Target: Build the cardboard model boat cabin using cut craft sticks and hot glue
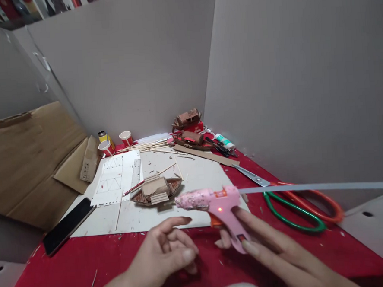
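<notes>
My right hand grips a pink hot glue gun by its handle. The gun's red light glows, and a long pale glue stick runs out of its back to the right. Its nozzle points left, toward a small model boat of cardboard and sticks. Just below the nozzle, my left hand is raised with its index finger held out and the other fingers loosely bent; nothing shows in it. The boat sits on a white board, apart from both hands.
Big scissors with green and orange handles lie at right. A black phone lies front left, near leaning cardboard. Behind are a drawing sheet, paper cups, thin sticks and another model boat. Grey panels enclose the red table.
</notes>
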The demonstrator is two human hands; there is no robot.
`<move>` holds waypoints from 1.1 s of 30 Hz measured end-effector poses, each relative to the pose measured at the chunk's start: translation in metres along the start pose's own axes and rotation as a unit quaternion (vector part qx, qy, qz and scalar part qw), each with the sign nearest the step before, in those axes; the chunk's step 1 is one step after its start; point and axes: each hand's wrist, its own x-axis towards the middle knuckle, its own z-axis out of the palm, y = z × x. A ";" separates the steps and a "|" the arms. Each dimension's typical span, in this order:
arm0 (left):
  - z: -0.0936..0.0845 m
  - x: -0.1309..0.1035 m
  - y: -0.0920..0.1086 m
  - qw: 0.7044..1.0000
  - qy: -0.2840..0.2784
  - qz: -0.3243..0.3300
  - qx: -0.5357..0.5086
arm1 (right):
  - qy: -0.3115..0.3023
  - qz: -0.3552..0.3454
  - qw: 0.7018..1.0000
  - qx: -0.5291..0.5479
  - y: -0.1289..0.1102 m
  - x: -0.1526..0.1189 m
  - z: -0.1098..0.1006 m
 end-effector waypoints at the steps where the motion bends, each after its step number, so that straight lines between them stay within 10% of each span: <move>1: 0.010 0.006 -0.010 1.000 -0.003 0.004 -0.022 | -0.029 -0.013 0.999 -0.002 0.001 -0.002 0.006; 8: 0.039 0.026 -0.033 0.997 0.016 0.039 -0.061 | -0.095 -0.043 0.993 0.062 0.009 -0.015 0.029; 33: 0.044 0.026 -0.027 0.998 0.035 0.045 0.041 | -0.119 -0.062 0.984 0.119 -0.013 -0.014 0.036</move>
